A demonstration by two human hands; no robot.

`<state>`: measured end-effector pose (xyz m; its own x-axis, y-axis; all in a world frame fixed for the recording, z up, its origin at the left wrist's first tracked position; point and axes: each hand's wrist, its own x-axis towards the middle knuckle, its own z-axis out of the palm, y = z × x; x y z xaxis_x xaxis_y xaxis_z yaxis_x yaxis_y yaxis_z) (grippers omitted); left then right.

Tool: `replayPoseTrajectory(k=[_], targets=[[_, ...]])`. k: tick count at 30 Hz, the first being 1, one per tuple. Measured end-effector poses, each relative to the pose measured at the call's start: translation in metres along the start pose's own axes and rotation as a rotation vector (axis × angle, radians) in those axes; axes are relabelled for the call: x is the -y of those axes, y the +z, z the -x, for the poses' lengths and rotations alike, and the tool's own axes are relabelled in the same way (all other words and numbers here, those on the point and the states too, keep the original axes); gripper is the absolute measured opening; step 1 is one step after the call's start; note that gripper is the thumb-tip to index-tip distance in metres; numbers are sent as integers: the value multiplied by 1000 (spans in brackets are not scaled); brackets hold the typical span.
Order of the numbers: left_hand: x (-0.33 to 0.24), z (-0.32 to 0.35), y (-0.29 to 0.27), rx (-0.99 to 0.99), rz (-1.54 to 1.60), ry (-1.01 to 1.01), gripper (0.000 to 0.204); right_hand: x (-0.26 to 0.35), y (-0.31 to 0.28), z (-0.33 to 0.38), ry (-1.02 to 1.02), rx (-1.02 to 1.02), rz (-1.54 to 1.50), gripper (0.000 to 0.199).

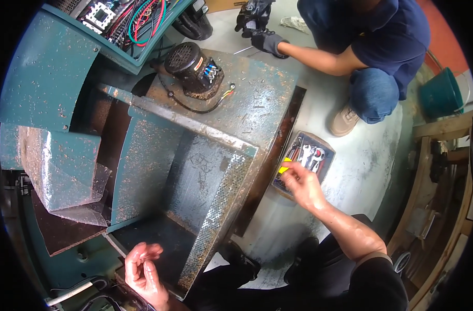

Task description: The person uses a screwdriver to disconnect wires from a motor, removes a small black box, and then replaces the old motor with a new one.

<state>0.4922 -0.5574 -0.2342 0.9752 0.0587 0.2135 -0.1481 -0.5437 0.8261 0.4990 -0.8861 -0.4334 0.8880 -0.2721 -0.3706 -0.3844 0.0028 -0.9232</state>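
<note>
Head view: my right hand [303, 184] reaches open-fingered into the tool tray [327, 155] for stiff, heavy wrenches [311, 155], best gripped mid-shank; left hand [143, 269] loosely curled, empty.

1. One head view, looking steeply down from above the person's own hands.
2. Close over the green machine [215, 129] and tool tray [327, 155].
3. Fisheye bends edges; corners dark.

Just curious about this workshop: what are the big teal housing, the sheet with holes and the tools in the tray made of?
Teal housing: probably painted steel, rust speckling through chipped paint.
Perforated sheet: likely bare metal, dull grey with even punched holes.
Wrenches in the tool tray, near the right hand: seemingly polished or plated steel, bright and shiny.
</note>
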Motion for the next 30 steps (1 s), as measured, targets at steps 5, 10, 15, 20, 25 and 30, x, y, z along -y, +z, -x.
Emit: replayPoseTrajectory(k=[5, 10, 15, 20, 25, 30], targets=[[-2, 1, 3, 7, -23, -14, 32, -6, -3, 3, -110, 195, 484, 34], [-2, 0, -4, 21, -56, -13, 32, -6, 1, 1, -81, 267, 579, 34], [-3, 0, 0, 22, -57, -27, 32, -17, 2, -3, -121, 292, 703, 38], [-4, -1, 1, 12, -59, -54, 32, -19, 0, -2, -249, 238, 902, 47], [-5, -2, 4, -2, -35, -47, 34, -10, -3, -5, -161, 298, 826, 54], [-5, -2, 2, 8, -50, -64, 34, -15, -2, -5, -179, 306, 843, 50]])
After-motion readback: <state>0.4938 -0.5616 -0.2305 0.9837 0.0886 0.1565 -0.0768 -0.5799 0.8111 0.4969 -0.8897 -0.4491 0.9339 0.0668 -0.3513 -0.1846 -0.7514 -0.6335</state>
